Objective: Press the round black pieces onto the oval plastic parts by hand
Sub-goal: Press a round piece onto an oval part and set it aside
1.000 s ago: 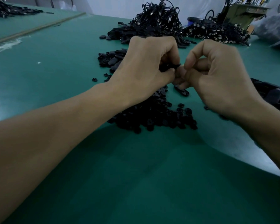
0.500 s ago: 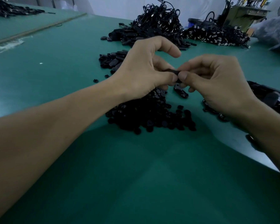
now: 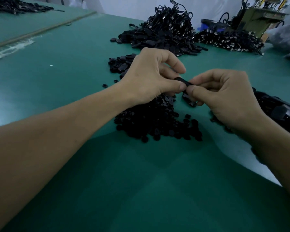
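Observation:
My left hand (image 3: pixel 151 77) and my right hand (image 3: pixel 224 97) meet above the green table, both pinching one black oval plastic part (image 3: pixel 182 81) between thumbs and fingers. Whether a round piece sits on it is hidden by my fingertips. Below the hands lies a heap of small round black pieces (image 3: pixel 157 121). One loose oval part (image 3: pixel 189 100) lies on the table just under my right fingers. A small pile of oval parts (image 3: pixel 122 64) sits behind my left hand.
A large pile of black parts with cords (image 3: pixel 164 30) lies at the back, another pile (image 3: pixel 229 41) to its right by a machine (image 3: pixel 258 17). More black parts (image 3: pixel 279 111) lie at the right edge. The green table (image 3: pixel 141 190) stretches toward me.
My hands have lowered slightly and loosened from a tight press. The left index finger has lifted, and the oval part now shows between the thumbs.

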Motion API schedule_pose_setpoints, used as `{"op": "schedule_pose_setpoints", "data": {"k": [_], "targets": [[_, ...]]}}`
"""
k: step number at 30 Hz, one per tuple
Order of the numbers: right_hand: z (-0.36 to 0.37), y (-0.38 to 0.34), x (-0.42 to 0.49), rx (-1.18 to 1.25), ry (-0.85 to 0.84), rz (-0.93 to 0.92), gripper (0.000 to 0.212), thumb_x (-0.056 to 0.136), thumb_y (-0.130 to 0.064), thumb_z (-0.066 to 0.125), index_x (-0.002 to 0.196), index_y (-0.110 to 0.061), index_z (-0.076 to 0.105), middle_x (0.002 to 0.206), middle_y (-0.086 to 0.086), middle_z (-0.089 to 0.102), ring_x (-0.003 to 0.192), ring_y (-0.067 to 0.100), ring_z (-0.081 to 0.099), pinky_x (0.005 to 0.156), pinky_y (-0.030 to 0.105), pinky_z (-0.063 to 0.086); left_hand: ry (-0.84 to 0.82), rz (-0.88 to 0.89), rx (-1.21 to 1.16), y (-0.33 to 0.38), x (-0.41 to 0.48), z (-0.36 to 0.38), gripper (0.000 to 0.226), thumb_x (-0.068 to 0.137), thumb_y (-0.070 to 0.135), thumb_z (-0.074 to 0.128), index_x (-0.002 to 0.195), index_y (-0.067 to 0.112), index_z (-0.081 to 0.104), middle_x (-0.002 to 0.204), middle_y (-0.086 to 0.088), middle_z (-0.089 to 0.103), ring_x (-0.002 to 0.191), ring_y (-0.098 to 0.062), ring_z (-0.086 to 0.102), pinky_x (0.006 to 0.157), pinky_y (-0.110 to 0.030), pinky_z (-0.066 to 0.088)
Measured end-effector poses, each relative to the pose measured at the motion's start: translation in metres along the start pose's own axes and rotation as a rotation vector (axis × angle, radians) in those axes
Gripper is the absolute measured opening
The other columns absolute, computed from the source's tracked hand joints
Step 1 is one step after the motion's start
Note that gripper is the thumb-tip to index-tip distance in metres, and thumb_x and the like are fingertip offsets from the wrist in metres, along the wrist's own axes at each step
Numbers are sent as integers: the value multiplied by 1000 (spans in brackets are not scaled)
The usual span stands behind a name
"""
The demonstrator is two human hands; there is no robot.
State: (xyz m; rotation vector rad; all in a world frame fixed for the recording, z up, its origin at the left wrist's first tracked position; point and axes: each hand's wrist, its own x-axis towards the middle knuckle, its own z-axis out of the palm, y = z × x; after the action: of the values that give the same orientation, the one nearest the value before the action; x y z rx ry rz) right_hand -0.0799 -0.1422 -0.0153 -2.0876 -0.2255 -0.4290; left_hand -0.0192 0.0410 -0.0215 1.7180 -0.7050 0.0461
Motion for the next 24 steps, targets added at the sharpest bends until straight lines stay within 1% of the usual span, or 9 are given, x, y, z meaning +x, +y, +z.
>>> {"op": "schedule_pose_setpoints", "data": {"k": [3,6,9,12,16,18,20,22,24], "targets": [[-1,0,-1,-41,-21,-12,14,84,-13,79,81,-24,71,71,-2,74,61,9,68,60,17,54,-30,3,13,2,-1,-1,27,75,-2,85,93,11,71,80,-14,77,73,-30,76,69,-32,62],[1,3,-1,-111,-19,-19,13,84,-19,79,79,-27,70,70,-5,73,63,9,66,62,21,54,-44,6,39,1,-2,-1,27,76,-2,84,95,10,71,80,-14,77,73,-30,75,71,-34,63],[4,7,-1,-171,-25,-19,14,85,-21,78,78,-28,68,70,-7,70,62,7,63,63,28,53,-57,15,91,0,-3,-1,25,77,2,85,96,12,73,80,-11,77,72,-24,76,73,-35,63],[3,8,-2,-155,-45,-14,16,84,-20,79,77,-30,68,70,-11,71,61,5,63,63,26,52,-74,21,88,1,-4,-1,26,76,3,85,96,14,73,80,-8,77,71,-20,75,72,-32,62],[3,7,-8,7,-30,-24,16,81,-18,80,80,-30,70,71,-7,73,61,6,68,59,19,54,-86,18,9,2,-4,-6,25,75,0,85,92,14,74,78,-7,77,66,-18,74,65,-24,59],[7,7,-14,59,10,-5,13,80,-23,80,84,-31,71,73,-5,75,62,11,70,59,22,56,-82,0,-26,-2,-5,-7,21,75,0,85,89,12,75,79,-9,76,66,-19,74,65,-24,59],[12,5,-18,59,53,15,13,81,-25,78,89,-34,71,75,-6,75,65,13,70,61,25,57,-67,-21,-64,-5,-6,-8,20,75,1,85,88,12,75,80,-9,77,70,-22,74,68,-28,61],[15,1,-20,65,81,7,12,80,-32,73,91,-36,72,78,-12,75,69,9,71,65,18,56,-51,-34,-108,-6,-7,-9,20,75,2,86,90,11,75,81,-9,77,73,-22,74,70,-28,60],[17,0,-21,75,87,17,14,79,-33,71,92,-35,73,81,-16,75,74,7,71,69,14,55,-53,-55,-150,-6,-6,-11,22,74,2,85,92,11,75,82,-9,77,73,-19,74,69,-25,59]]}}
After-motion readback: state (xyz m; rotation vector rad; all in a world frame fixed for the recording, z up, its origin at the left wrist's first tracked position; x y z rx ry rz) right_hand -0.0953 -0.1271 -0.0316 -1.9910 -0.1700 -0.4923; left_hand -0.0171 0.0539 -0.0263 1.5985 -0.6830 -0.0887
